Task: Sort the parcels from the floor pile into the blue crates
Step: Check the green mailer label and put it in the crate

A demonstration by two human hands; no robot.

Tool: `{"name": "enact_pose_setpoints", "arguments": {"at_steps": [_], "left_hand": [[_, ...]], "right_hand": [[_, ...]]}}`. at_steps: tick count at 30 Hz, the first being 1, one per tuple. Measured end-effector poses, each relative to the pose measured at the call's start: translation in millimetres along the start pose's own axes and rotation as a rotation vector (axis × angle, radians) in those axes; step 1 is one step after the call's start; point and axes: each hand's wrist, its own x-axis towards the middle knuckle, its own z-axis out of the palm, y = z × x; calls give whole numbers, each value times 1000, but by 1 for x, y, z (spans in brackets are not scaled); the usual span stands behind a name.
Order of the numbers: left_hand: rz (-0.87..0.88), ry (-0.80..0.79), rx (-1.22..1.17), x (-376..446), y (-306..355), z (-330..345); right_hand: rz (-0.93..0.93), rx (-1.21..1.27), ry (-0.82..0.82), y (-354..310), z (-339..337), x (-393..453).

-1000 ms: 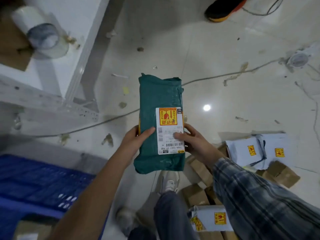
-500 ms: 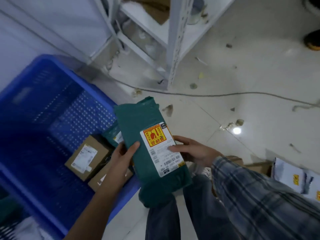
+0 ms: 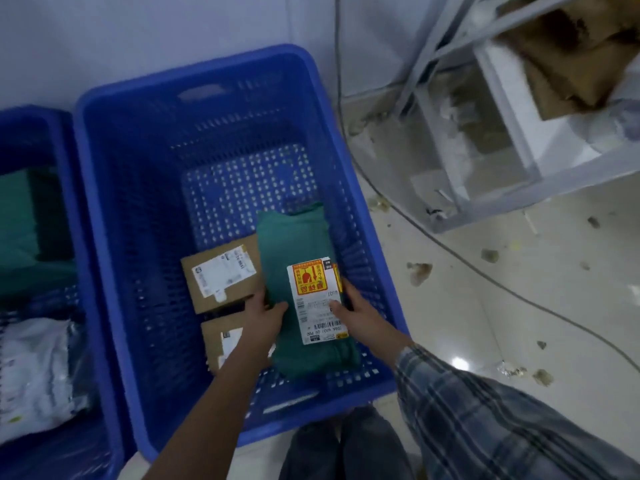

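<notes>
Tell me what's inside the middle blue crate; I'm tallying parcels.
Blue crate holds two cardboard boxes and the green parcel both hands grip; anything beneath them is hidden.

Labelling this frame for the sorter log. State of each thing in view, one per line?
green parcel: inside the crate, label up, gripped on both sides
left hand: grips parcel's left edge
right hand: grips parcel's right edge, thumb on label
blue crate: open, partly filled
upper cardboard box: flat in crate, label up
lower cardboard box: partly hidden by left arm
left crate: holds green and white bags
</notes>
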Motion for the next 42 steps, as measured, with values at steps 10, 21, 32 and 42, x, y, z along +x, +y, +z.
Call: {"name": "enact_pose_setpoints", "arguments": {"at_steps": [10, 21, 32, 42], "left_hand": [[-234, -122, -315, 93, -52, 18], [-108, -128, 53, 125, -88, 51], [-175, -254, 462, 93, -79, 54], [-67, 8, 481, 39, -33, 31]], "right_hand": [[-71, -227, 197, 58, -8, 97], [141, -246, 201, 91, -12, 143], [235, -571, 174, 74, 1, 109], [239, 333, -79, 29, -10, 13]]}}
